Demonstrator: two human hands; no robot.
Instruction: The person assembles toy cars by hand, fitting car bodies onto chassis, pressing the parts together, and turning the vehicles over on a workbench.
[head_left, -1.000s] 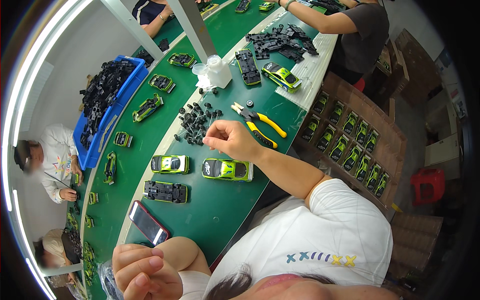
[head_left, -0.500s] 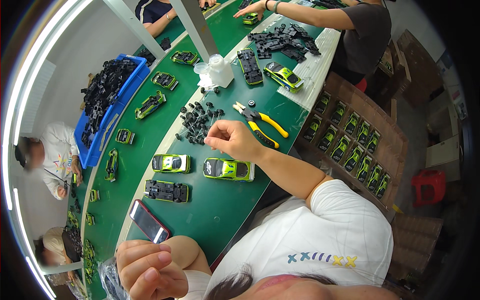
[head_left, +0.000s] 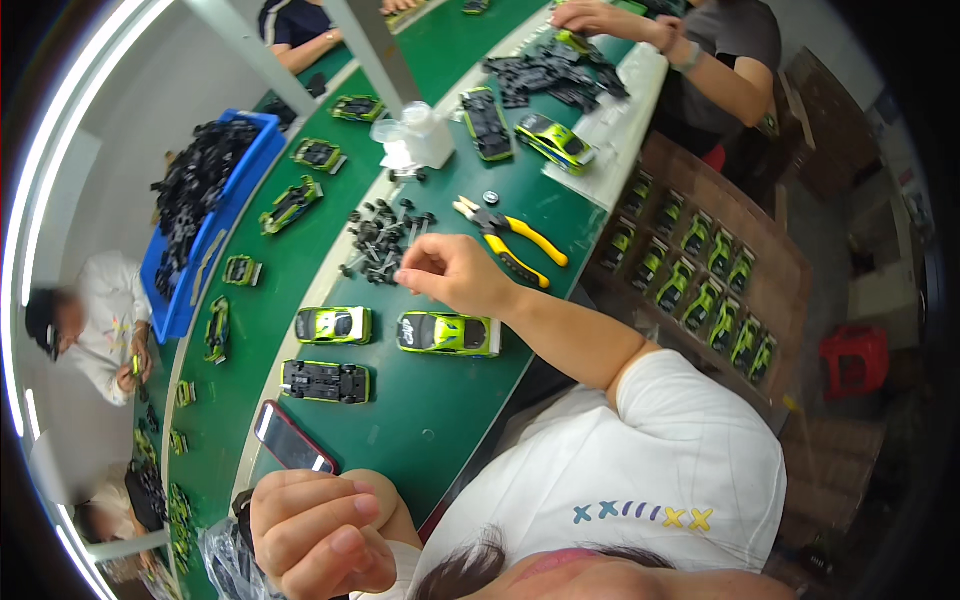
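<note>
- While the right hand (head_left: 455, 272) is held at the edge of the axles (head_left: 378, 240), its thumb and fingertips are drawn close together; whether anything is pinched between them cannot be made out.
- The axles are heaped just beyond and to the left of those fingertips; contact cannot be confirmed.
- Each axle is judged light and stiff, its thin metal rod probably slippery; it would best be taken mid-rod, between the black wheels, and teased free of its tangled neighbours.
- To the right of the same fingers, the pliers (head_left: 540, 240) are laid.
- Nearer than the right fingers, two cars (head_left: 450, 335) are set upright, with an overturned car (head_left: 326, 382) beside the left one.
- The left hand (head_left: 320, 535) is raised with fingers curled; its grip is hidden. Just past its fingers, a phone (head_left: 288, 437) is seen.
</note>
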